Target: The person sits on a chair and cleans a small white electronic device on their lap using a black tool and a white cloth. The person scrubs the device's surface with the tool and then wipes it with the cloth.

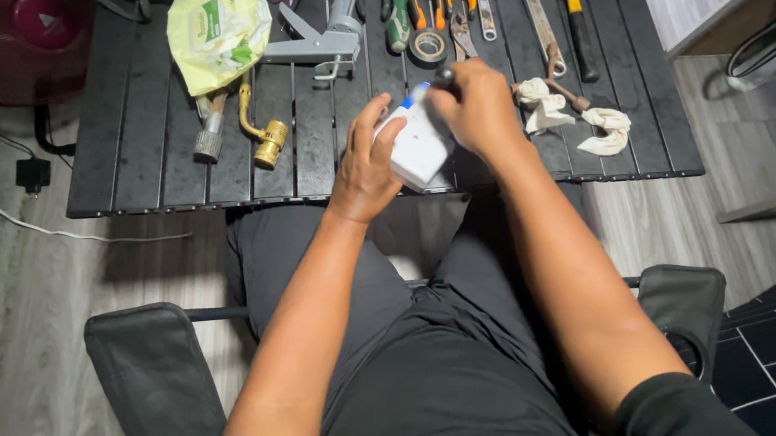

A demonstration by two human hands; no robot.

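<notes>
Fingers [366, 136] of our left hand [365, 169] wrap the white plastic box [419, 145], blue at its top edge, above the black slatted worktop [147, 162]; our right hand [480, 107] closes on a small dark tool [444, 75] at its top.

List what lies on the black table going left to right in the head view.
Yellow-green bag → brass fitting → left hand → white device → right hand → white rags.
</notes>
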